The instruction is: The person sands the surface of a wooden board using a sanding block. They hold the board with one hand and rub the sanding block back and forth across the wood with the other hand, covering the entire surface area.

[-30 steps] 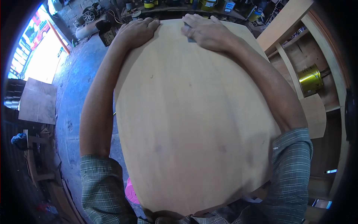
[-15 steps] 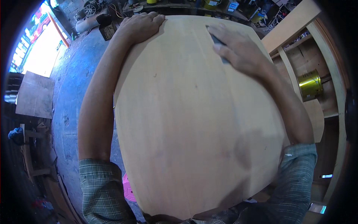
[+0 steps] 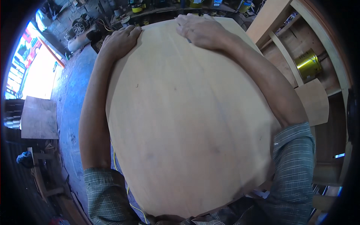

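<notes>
A broad, pale wooden panel (image 3: 168,123) lies before me, with faint darker streaks and a few small marks. At its far left corner, my left hand (image 3: 119,42) is closed over the edge, fingers bent and thumb hidden. My right hand (image 3: 204,32) presses down near the far edge, right of the left hand. Under its palm is a piece of dark grey sandpaper (image 3: 189,41), of which only a small bit shows.
A wooden frame with shelves (image 3: 290,56) stands to the right, holding a gold tin (image 3: 308,65). Tins and tools crowd a dark bench (image 3: 150,15) beyond the panel. A loose board (image 3: 39,118) leans at the left, and a yellow cord (image 3: 129,193) runs below the panel's left side.
My right hand has slid left and toward the far edge, covering most of the sandpaper. My left hand keeps its place on the corner. The whole view has shifted slightly.
</notes>
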`<act>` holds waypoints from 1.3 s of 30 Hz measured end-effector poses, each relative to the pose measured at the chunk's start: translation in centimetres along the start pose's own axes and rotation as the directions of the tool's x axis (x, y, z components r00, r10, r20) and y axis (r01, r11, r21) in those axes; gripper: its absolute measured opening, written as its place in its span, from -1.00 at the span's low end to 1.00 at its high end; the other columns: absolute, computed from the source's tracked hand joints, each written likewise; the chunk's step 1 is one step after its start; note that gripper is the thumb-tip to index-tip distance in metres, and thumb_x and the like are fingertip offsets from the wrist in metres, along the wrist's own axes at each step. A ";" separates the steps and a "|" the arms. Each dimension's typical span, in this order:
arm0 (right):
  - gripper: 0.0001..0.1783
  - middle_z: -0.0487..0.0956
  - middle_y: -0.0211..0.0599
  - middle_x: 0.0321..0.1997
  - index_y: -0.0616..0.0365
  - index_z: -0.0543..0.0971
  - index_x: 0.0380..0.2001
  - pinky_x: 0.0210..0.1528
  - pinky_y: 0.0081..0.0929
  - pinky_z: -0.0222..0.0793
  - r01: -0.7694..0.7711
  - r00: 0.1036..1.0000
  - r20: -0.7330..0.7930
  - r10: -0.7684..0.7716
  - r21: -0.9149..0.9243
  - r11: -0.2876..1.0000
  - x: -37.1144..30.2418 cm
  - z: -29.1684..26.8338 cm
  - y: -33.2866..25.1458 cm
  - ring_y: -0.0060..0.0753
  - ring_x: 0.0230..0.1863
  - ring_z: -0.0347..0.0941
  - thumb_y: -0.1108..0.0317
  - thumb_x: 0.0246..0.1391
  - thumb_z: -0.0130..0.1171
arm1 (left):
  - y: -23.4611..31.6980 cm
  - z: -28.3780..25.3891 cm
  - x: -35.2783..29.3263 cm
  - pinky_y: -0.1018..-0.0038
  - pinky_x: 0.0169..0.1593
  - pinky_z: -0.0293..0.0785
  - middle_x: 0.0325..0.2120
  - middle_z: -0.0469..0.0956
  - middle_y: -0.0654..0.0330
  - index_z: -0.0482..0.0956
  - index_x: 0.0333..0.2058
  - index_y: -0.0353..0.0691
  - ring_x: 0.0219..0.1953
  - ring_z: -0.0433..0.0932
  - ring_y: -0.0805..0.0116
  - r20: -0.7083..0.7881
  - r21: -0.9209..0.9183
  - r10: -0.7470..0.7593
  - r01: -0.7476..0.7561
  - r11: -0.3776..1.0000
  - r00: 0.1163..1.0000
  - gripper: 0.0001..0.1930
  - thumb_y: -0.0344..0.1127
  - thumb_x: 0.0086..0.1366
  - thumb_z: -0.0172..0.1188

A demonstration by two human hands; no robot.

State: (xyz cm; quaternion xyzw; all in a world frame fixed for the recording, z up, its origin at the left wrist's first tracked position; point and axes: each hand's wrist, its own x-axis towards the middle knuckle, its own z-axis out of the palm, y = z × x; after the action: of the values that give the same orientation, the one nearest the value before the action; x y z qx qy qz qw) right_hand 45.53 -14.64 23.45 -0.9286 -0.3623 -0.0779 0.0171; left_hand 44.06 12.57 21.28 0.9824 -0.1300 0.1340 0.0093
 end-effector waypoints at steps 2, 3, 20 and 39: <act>-0.36 0.22 -0.11 0.41 0.19 0.30 0.26 0.38 -0.02 -0.03 0.040 0.998 -0.044 -0.038 0.057 0.998 -1.3 0.3 -0.6 -0.04 0.44 0.05 -0.06 0.34 -0.30 | 0.2 -0.2 -0.9 0.10 0.17 0.35 0.12 0.45 0.11 0.44 0.06 -0.02 0.12 0.45 -0.03 0.031 -0.074 -0.098 0.100 0.992 0.995 -0.61 -0.11 0.42 -0.27; -0.36 0.22 -0.11 0.41 0.17 0.30 0.26 0.38 -0.03 -0.04 0.063 0.995 -0.078 -0.063 0.005 0.998 -3.0 0.4 -0.9 -0.04 0.44 0.04 -0.07 0.34 -0.29 | 0.0 -0.3 -0.6 0.09 0.17 0.35 0.11 0.46 0.11 0.44 0.06 -0.03 0.12 0.45 -0.03 0.043 -0.041 -0.059 0.061 0.997 0.997 -0.61 -0.10 0.42 -0.27; -0.41 0.24 -0.12 0.40 0.10 0.30 0.28 0.39 0.08 -0.05 0.077 0.994 0.093 -0.053 -0.286 0.955 -1.6 -1.7 -0.1 -0.06 0.44 0.06 -0.01 0.35 -0.25 | -0.6 0.6 1.5 0.00 0.22 0.25 0.22 0.36 0.06 0.41 0.15 -0.02 0.20 0.38 -0.05 0.078 0.040 -0.038 0.035 0.999 0.996 -0.53 -0.01 0.43 -0.30; -0.33 0.23 -0.22 0.42 0.10 0.28 0.30 0.42 -0.01 -0.11 0.097 0.990 -0.102 -0.100 -0.034 0.995 -0.4 2.4 3.3 -0.06 0.45 0.04 -0.12 0.32 -0.28 | 0.4 -0.7 0.8 0.06 0.23 0.24 0.10 0.48 0.08 0.43 0.15 -0.04 0.17 0.41 -0.01 0.118 -0.119 -0.123 0.137 0.983 0.985 -0.49 0.05 0.42 -0.29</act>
State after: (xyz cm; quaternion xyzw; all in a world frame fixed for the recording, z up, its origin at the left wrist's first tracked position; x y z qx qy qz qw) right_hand 47.82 -17.12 21.06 -0.9044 -0.4053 -0.1319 0.0187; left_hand 44.52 12.01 22.12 0.9921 -0.0740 0.0702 0.0733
